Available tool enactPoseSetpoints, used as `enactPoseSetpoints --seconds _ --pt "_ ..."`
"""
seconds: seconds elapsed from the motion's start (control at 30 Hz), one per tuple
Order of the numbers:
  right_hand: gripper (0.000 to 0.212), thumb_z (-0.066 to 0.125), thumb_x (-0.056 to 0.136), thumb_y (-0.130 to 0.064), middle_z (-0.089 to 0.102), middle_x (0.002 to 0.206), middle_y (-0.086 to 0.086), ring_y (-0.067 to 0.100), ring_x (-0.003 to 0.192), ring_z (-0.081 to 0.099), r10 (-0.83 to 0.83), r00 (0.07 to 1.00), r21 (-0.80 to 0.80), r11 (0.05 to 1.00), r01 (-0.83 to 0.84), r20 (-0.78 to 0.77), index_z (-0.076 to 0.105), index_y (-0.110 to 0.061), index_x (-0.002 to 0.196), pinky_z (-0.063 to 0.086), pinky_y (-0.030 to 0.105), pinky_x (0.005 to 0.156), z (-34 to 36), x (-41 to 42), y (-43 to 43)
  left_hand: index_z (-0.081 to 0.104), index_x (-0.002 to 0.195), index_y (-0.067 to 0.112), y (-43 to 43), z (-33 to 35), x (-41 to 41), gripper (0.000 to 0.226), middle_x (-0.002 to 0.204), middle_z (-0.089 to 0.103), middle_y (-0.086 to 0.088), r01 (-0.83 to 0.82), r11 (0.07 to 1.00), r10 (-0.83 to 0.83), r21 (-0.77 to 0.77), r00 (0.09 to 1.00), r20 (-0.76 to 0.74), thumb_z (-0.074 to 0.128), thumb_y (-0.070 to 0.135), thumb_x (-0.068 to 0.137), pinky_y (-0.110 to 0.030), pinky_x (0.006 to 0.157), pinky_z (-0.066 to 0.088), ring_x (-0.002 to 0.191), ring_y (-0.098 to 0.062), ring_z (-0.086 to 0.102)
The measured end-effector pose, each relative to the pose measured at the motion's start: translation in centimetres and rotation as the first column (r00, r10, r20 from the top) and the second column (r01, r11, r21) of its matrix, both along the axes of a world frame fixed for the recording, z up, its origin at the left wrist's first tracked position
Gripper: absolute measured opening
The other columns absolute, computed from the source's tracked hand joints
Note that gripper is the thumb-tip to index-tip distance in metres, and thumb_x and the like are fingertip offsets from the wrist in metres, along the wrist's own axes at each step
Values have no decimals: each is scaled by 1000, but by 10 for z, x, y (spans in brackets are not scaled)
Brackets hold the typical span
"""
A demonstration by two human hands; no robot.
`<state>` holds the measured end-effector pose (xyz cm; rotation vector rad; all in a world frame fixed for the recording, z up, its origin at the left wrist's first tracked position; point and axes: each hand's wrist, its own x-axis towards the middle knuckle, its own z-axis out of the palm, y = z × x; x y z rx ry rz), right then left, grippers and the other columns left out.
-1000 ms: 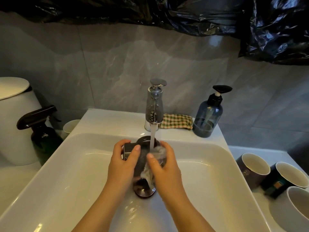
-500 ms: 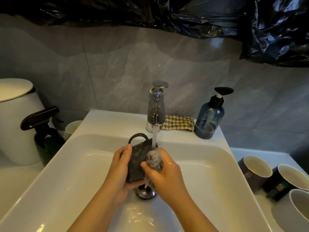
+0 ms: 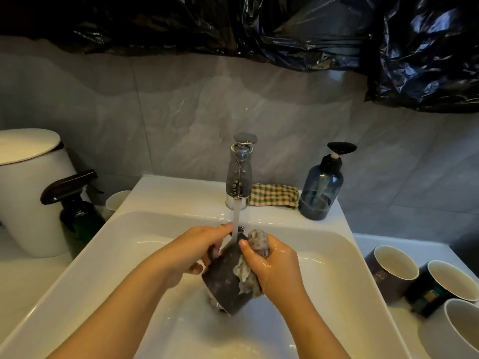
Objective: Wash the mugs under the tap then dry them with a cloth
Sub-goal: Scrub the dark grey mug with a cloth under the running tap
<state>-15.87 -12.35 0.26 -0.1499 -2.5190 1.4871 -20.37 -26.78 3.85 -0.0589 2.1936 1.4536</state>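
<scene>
A smooth white bin (image 3: pixel 28 193) and a dark green spray bottle (image 3: pixel 77 216) stand left of the glossy white basin (image 3: pixel 116 257). Over the basin, the left hand (image 3: pixel 197 250) curls round a dark, speckled, cylindrical mug (image 3: pixel 224 281), tilted under the stream from the chrome tap (image 3: pixel 239 174). The wet right hand (image 3: pixel 277 268) grips a crumpled grey rag (image 3: pixel 256 242) against the mug's side. A checked cloth (image 3: pixel 274 195) lies beside a rounded blue soap bottle (image 3: pixel 321 193). Three white-lined mugs (image 3: pixel 451 277) lie tipped on the right counter.
</scene>
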Motion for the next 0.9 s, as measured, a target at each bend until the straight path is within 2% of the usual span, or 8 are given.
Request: enactPoseSetpoints --seconds 0.13,0.27,0.43,0.57,0.67,0.77,0.8,0.9 --pt "11 56 87 -43 57 79 -19 3 78 59 -36 999 -64 997 34 -29 51 -33 89 48 11 68 -6 -1 -5 39 56 18 -1 3 -3 51 53 40 2 45 998 -43 -50 998 45 42 54 93 -21 50 26 55 -13 30" --pt "19 55 88 -42 55 83 -20 3 79 57 -164 986 -149 976 158 -33 46 -30 100 46 11 66 -7 -2 -5 39 56 17 -1 2 3 48 55 46 1 59 998 -60 -31 997 -40 42 44 97 -24 64 37 66 -15 41" --pt "32 54 90 -40 50 87 -19 0 76 54 -343 937 -292 905 310 -70 34 -30 113 44 11 59 5 0 5 57 70 11 -3 -1 11 35 61 43 -2 -59 985 60 161 998 -3 47 30 97 -24 60 52 65 -13 44" --pt "26 55 90 -28 47 108 -3 15 93 58 -271 961 -377 897 230 -56 36 -37 104 57 39 75 1 5 1 51 68 9 5 -7 16 33 49 36 1 -224 913 216 341 974 63 44 20 99 -24 53 41 55 -13 36" --pt "29 48 84 -18 46 112 -14 7 99 52 -106 982 -47 994 100 -155 45 -40 102 50 38 89 -3 18 -23 44 62 13 14 -12 21 35 44 30 4 -272 882 277 384 960 44 43 17 97 -24 49 27 50 -13 30" --pt "45 27 83 -37 54 128 -11 17 105 50 -82 958 339 924 177 -275 57 -32 116 42 38 95 -7 14 -34 40 58 15 18 -14 28 35 41 30 6 -226 902 253 368 967 -26 42 13 92 -27 49 25 42 -12 30" --pt "49 23 86 -42 50 137 -10 21 112 48 -156 952 363 898 247 -262 57 -33 121 38 41 99 -4 9 -32 38 57 15 17 -14 29 35 40 30 6 -234 898 264 372 964 -31 41 13 92 -27 50 25 44 -13 30" --pt "44 23 98 -48 25 151 -10 18 134 23 -339 938 251 916 312 68 50 -35 130 18 38 111 4 -2 -19 37 57 14 12 -15 30 38 41 29 6 -321 848 350 422 937 10 42 17 95 -27 50 24 51 -14 27"
